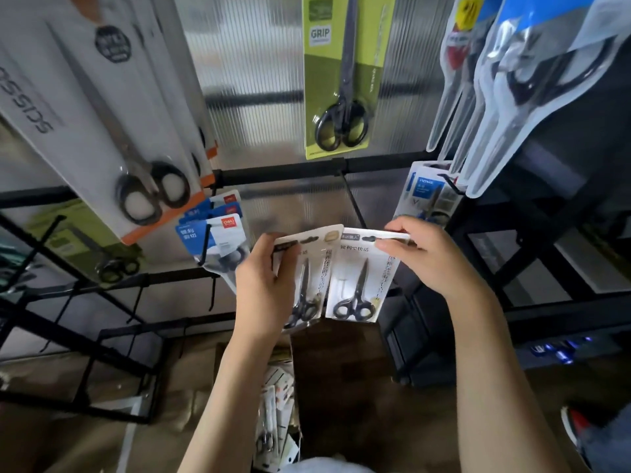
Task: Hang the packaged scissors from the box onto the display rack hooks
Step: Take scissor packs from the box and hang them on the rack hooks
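My left hand (264, 288) grips a white pack of black-handled scissors (307, 285) by its left edge. Beside it, my right hand (426, 254) pinches the top edge of a second white pack (358, 278), next to its hang slot. Both packs are held upright in front of the rack, just below a bare black hook (353, 199) that sticks out from the crossbar. Below my arms stands the open cardboard box (278, 404) holding several more packs.
Hanging on the rack are a green GRIP pack (341, 76), large white and orange packs (102, 114) at left, blue-white packs (218, 233), and clear-blue packs (512, 97) at right. Black shelf frames (512, 268) stand at right. A shoe (577, 425) shows at bottom right.
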Available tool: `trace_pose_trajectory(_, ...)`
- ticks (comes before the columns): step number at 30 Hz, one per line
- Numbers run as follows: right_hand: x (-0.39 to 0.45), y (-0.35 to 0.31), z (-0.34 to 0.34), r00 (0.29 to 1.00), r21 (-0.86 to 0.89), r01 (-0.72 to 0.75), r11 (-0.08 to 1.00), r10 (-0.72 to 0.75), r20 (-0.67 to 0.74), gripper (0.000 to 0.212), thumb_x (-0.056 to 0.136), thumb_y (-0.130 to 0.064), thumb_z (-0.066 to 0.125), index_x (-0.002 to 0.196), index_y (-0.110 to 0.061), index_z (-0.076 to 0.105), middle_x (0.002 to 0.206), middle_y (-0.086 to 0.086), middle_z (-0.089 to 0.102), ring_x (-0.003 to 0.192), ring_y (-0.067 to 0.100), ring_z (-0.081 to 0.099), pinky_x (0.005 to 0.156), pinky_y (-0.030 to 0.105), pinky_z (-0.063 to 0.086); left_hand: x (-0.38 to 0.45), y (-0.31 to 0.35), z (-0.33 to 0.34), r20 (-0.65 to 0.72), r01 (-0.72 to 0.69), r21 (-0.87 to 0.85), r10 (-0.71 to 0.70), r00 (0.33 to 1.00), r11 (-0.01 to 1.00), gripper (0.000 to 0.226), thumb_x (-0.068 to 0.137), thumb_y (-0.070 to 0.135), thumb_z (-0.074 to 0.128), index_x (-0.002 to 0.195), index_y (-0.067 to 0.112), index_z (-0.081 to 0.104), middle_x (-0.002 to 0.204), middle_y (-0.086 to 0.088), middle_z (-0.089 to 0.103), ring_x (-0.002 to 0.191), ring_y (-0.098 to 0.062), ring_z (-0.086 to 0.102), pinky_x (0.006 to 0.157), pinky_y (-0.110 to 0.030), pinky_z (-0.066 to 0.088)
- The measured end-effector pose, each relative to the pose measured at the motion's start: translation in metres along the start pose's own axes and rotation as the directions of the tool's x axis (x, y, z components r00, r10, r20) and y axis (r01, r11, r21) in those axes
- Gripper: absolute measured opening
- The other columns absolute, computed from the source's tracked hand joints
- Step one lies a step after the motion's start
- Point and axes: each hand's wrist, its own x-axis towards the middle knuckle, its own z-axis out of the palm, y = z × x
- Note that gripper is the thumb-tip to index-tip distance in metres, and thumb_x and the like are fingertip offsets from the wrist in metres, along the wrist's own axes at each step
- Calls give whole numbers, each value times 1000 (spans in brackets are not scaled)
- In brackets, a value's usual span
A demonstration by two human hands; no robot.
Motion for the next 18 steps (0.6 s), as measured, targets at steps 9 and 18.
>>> trace_pose_trajectory(9, 8, -2, -7, 996, 91, 61, 994, -67, 65, 12, 90, -24, 62, 81, -30, 63, 73, -14, 61, 62, -1, 51, 59, 12, 35, 3, 4, 2, 5, 17, -11, -17, 1000, 1000, 8, 91, 11, 59, 91, 18, 56, 78, 13, 62, 74, -2, 59, 64, -12, 44)
trace_pose_trajectory(18, 8, 0, -9, 998, 63, 43, 997, -46, 44, 10, 92, -28, 58, 88, -23, 64, 56, -17, 50, 52, 2, 43, 52, 14, 30, 6, 11, 2, 53, 8, -55, -5, 999, 998, 3, 91, 11, 59, 91, 14, 58, 78, 12, 61, 70, 2, 57, 63, -7, 41)
